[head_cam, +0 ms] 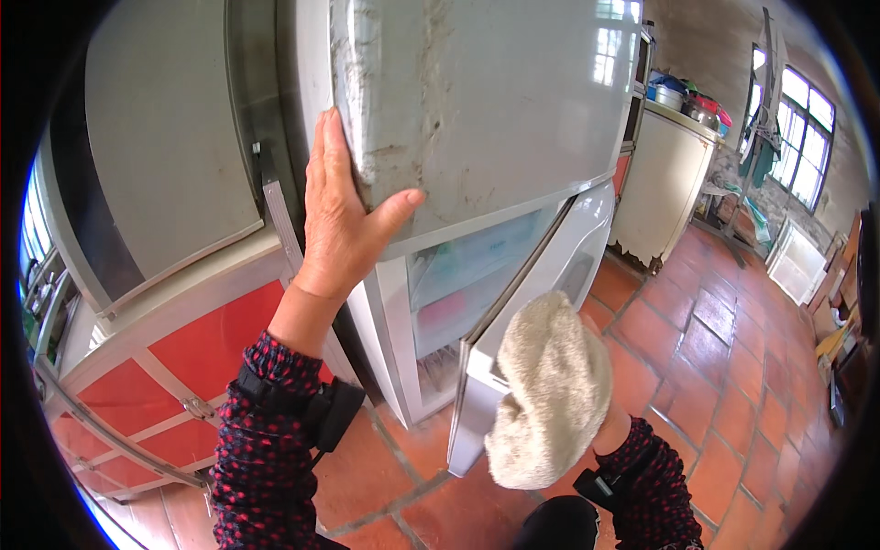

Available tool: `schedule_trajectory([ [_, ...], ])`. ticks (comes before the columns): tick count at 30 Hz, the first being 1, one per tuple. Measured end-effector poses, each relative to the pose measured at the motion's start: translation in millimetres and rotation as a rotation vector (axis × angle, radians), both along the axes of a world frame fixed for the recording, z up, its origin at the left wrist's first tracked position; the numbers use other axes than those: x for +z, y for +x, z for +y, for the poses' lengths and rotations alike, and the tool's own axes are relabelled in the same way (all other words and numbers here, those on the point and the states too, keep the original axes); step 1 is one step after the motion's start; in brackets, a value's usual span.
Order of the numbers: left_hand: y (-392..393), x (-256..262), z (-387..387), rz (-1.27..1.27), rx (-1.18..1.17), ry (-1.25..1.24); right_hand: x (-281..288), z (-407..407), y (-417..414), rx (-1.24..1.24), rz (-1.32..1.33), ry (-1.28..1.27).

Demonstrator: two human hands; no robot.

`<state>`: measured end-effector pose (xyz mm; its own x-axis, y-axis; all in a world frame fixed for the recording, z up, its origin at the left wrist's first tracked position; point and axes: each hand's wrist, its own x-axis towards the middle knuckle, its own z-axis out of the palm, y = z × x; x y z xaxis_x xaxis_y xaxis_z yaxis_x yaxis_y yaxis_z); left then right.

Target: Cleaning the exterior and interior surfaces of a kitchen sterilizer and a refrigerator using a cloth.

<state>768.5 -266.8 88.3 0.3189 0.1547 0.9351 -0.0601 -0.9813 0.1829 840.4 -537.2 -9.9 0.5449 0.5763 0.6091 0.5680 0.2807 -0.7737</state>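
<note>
My left hand [347,199] rests against the left edge of the refrigerator's grey upper door [509,117], its thumb spread on the front. Dark grime streaks that door near its edge. Below it the lower door [536,295] stands ajar, showing translucent drawers [474,282] inside the white cabinet frame [399,337]. In my right hand [612,419] is a bunched beige terry cloth [550,392], in front of the lower door's outer edge. The cloth hides most of that hand's fingers.
Left of the refrigerator, a cabinet with red panels [206,323] supports a large grey-panelled appliance [165,137]. At right, a worn white cabinet [663,179] holds pots and bags. Red floor tiles [687,385] lie beneath; my dark shoe [560,522] shows at the bottom.
</note>
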Motion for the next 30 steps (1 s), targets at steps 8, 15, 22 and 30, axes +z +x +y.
schedule_trajectory([
  [8,-13,-26,-2,-0.152,0.037,0.104,27,-47,-43,-0.409,-0.717,-0.214],
  [15,-71,-187,-141,0.31,-0.55,-0.19,35,-49,-62,-0.391,-0.707,-0.336],
  [22,-51,-222,-200,0.266,-0.574,-0.403,42,-53,-76,-0.585,-0.686,-0.536],
  [30,-56,-222,-191,0.312,-0.553,-0.448,32,-34,15,-0.478,-1.018,-0.203],
])
